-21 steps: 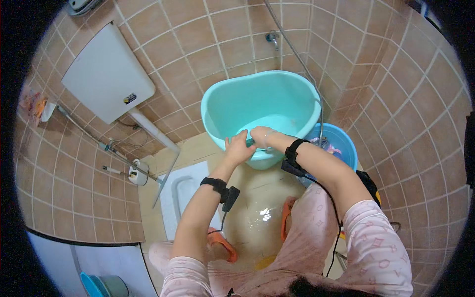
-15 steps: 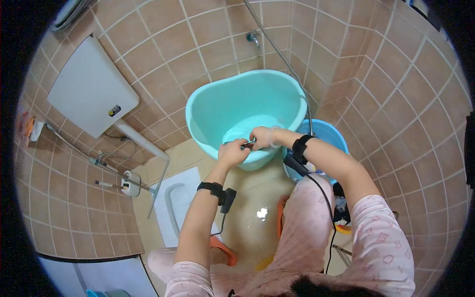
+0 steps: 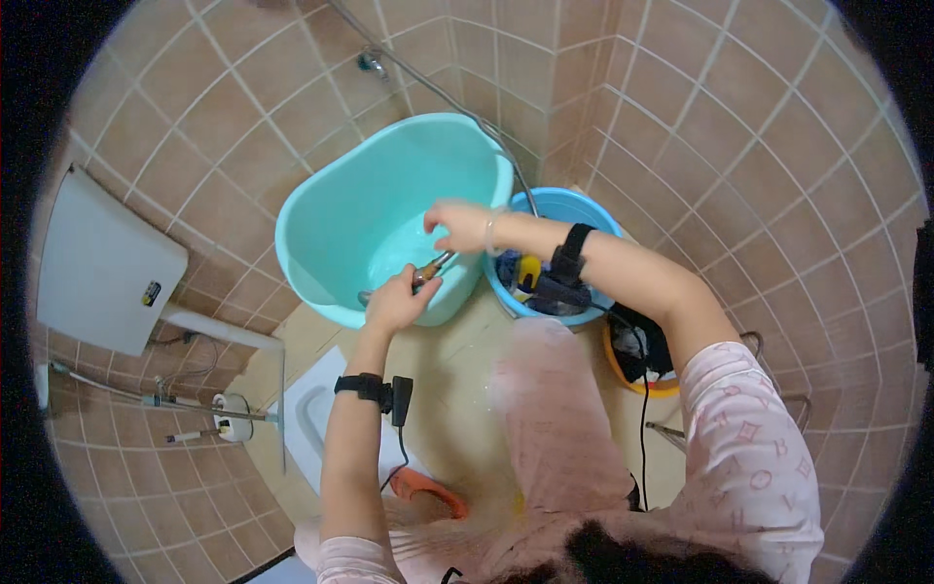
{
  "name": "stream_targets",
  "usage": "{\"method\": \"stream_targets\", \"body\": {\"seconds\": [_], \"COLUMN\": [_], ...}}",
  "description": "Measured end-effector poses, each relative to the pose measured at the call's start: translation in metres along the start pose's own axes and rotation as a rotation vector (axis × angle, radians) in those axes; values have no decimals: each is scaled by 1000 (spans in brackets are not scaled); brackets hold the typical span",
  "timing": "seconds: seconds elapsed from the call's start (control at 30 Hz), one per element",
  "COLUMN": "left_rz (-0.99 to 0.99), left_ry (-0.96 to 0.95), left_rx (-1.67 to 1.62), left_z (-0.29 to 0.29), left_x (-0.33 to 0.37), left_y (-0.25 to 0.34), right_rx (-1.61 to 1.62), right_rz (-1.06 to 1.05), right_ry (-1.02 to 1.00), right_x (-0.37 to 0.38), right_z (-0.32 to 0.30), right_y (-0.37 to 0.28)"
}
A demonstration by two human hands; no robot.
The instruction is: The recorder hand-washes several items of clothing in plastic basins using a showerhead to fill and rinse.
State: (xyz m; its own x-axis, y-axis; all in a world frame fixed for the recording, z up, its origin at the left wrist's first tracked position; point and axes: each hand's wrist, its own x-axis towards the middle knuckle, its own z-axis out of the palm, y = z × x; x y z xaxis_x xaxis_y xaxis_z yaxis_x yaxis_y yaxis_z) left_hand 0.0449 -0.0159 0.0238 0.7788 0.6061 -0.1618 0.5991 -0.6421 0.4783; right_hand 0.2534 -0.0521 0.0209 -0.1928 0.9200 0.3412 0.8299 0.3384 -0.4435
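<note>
My left hand [image 3: 397,300] is closed around a slim object with a brown middle and a shiny metallic end [image 3: 428,273]; its exact kind is unclear. A grey end of something shows at the other side of that hand. Both hands are over the near side of a large turquoise tub [image 3: 331,307]. Slightly blurred, my right hand [image 3: 459,226] hovers over the tub's inside, just beyond the metallic end, its bent fingers apart from the thumb and nothing visible between them. Shallow water [image 3: 399,248] seems to lie on the tub's bottom.
Right of the tub stands a blue bucket [image 3: 608,216] holding dark cloth and a yellow item. An orange basin [image 3: 664,389] with dark items is nearer. A metal hose [image 3: 428,83] passes behind the tub. At left are a white squat toilet [image 3: 316,389] and a cistern [image 3: 107,258].
The view has swung right, showing more of the bucket and basin. My right hand has come away from the slim object, which stays in my left hand and now shows more.
</note>
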Motion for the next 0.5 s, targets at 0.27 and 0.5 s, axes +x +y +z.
{"method": "stream_targets", "body": {"seconds": [0.27, 0.5], "left_rz": [-123, -114], "left_ry": [88, 80], "left_rx": [54, 45], "left_z": [0, 9], "left_x": [-4, 4], "left_y": [0, 1], "right_rx": [-234, -339], "right_rz": [732, 549], "right_ry": [-865, -721], "right_x": [-131, -173], "right_z": [-34, 67], "right_y": [68, 47]}}
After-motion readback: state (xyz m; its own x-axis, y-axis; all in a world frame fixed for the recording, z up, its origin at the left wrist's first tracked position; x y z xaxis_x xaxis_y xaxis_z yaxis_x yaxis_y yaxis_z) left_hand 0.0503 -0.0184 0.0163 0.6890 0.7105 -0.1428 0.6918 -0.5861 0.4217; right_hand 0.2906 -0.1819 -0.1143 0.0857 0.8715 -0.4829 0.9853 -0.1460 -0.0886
